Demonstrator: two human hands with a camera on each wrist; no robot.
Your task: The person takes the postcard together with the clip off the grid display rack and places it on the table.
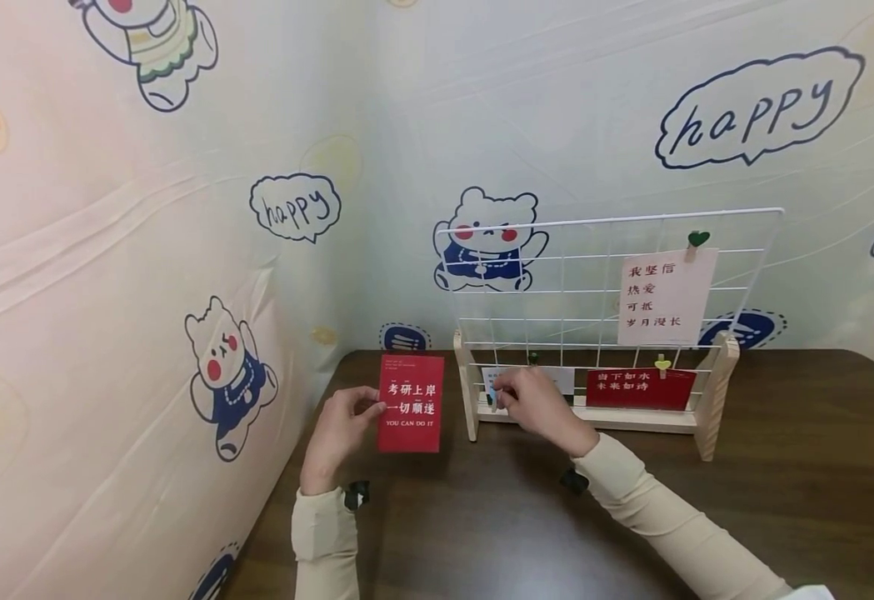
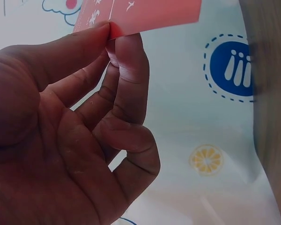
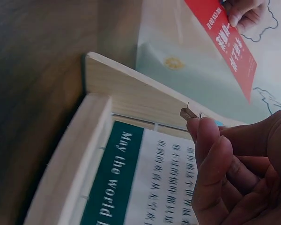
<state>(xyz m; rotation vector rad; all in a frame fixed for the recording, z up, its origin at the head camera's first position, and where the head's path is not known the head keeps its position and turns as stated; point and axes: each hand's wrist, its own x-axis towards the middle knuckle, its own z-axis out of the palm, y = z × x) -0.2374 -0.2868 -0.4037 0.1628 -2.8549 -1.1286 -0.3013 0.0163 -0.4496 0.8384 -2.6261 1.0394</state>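
Note:
My left hand (image 1: 342,429) pinches the left edge of a red card (image 1: 410,404) with white lettering, held upright to the left of the wire rack. The left wrist view shows thumb and forefinger on that card (image 2: 145,16). My right hand (image 1: 541,404) is at the rack's lower left, pinching a small wooden clothespin (image 3: 189,114) with a bit of blue by the fingers. Just beside those fingers, a white and green card (image 3: 131,168) stands along the rack's wooden base (image 3: 61,159). In the head view the right hand partly covers this card.
The white wire grid rack (image 1: 571,304) stands on a brown table (image 1: 481,517). A pink card (image 1: 665,300) hangs from it under a green heart clip (image 1: 697,240). Another red card (image 1: 639,390) has a yellow-green heart clip (image 1: 662,364). Printed cloth (image 1: 377,125) surrounds the table.

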